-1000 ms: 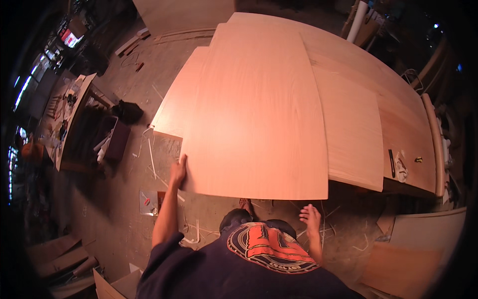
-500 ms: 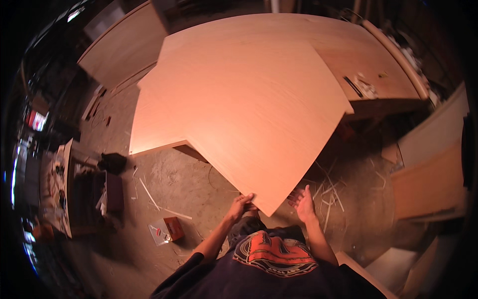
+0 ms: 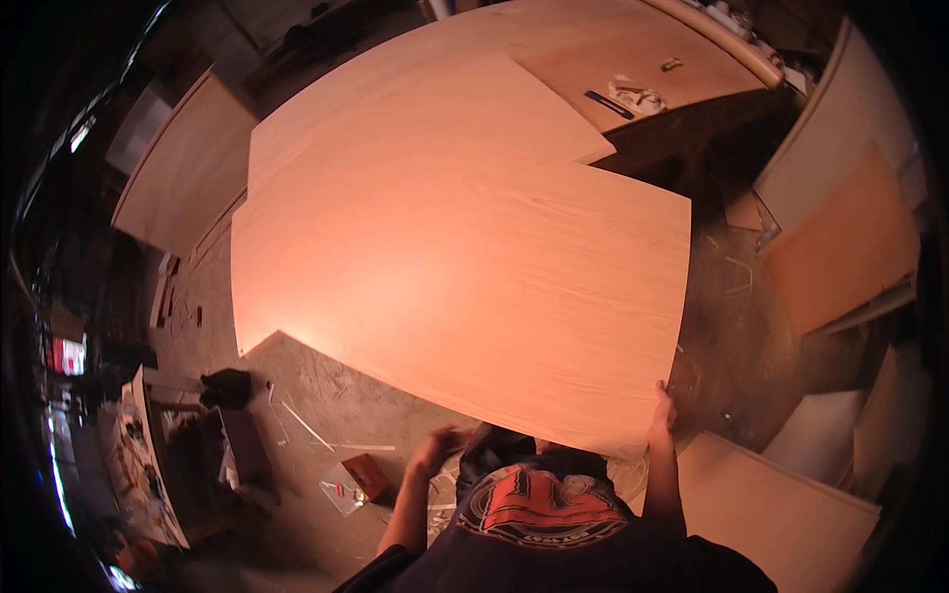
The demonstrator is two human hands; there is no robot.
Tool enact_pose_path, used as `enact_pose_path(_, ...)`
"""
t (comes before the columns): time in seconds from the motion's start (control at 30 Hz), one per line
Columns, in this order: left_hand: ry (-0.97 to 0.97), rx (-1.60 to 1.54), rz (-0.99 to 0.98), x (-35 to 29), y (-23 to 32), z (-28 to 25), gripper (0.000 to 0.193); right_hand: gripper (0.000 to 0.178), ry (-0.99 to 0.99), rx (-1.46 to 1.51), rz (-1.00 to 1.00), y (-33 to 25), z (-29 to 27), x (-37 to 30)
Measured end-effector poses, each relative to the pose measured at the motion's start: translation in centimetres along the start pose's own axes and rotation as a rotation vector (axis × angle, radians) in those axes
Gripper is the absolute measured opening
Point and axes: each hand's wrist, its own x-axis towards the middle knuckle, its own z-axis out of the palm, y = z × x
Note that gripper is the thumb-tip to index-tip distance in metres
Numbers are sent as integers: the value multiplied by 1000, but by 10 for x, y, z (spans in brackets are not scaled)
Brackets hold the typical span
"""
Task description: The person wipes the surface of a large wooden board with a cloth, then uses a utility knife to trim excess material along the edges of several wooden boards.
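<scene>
A large pale wood sheet [image 3: 465, 267] lies at an angle over the workbench, and its near part sticks out toward my body. My right hand [image 3: 661, 420] grips the sheet at its near right corner, fingers at the edge and partly hidden by it. Just off the sheet's near edge, my left hand [image 3: 440, 449] is apart from it, slightly blurred, fingers loosely stretched, with nothing seen in it. Beneath the sheet, more pale board [image 3: 346, 89] shows along the bench's far side.
On the bench top [image 3: 563, 49] are a dark strip-like tool [image 3: 608, 105], crumpled white scraps [image 3: 638, 97] and a small yellow item [image 3: 672, 64]. Boards [image 3: 840, 247] lean at right; another panel [image 3: 761, 504] is near my right elbow. A cluttered stand [image 3: 148, 455] and reddish box [image 3: 367, 476] are left.
The sheet has swung round, its near corner moving right. My left hand has let go of its edge and moved slightly left and down; my right hand has moved right and taken hold.
</scene>
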Motion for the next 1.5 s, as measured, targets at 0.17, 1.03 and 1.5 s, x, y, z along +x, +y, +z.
enact_pose_path(0.17, 383, -621, 457, 24, 68, -131, 67, 57, 23, -162, 1, 26, -25, 48)
enact_pose_path(1.03, 426, -533, 533, 143, 180, 48, 78, 86, 568, -555, 103, -198, 15, 166)
enact_pose_path(1.5, -416, -731, 701, 120, 245, 462, 75, 101, 689, 618, -871, -642, -294, 116)
